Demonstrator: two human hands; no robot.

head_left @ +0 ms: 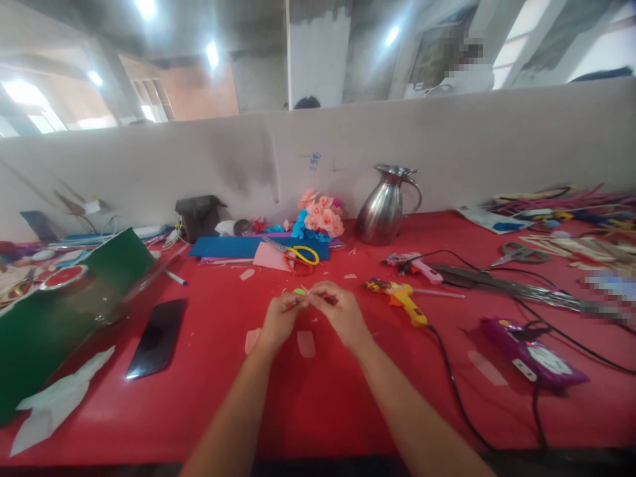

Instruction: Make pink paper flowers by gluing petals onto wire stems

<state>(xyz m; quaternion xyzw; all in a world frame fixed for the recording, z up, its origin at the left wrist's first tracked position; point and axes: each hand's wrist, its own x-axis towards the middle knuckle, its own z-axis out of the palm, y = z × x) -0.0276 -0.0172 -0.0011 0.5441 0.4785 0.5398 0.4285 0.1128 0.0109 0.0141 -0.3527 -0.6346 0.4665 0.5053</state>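
Note:
My left hand and my right hand meet above the red table, fingertips pinched together. Between them sits a small green and pink piece, too small to name. Both hands have closed fingers. Pale pink paper petals lie on the table just below my hands. Yellow-handled scissors rest on pink and blue sheets beyond my hands. A yellow glue gun lies to the right of my right hand.
A black phone and a green sheet lie at the left. A steel jug and pink paper flowers stand by the back partition. A purple device, black cables, a pink glue gun and wires lie at the right.

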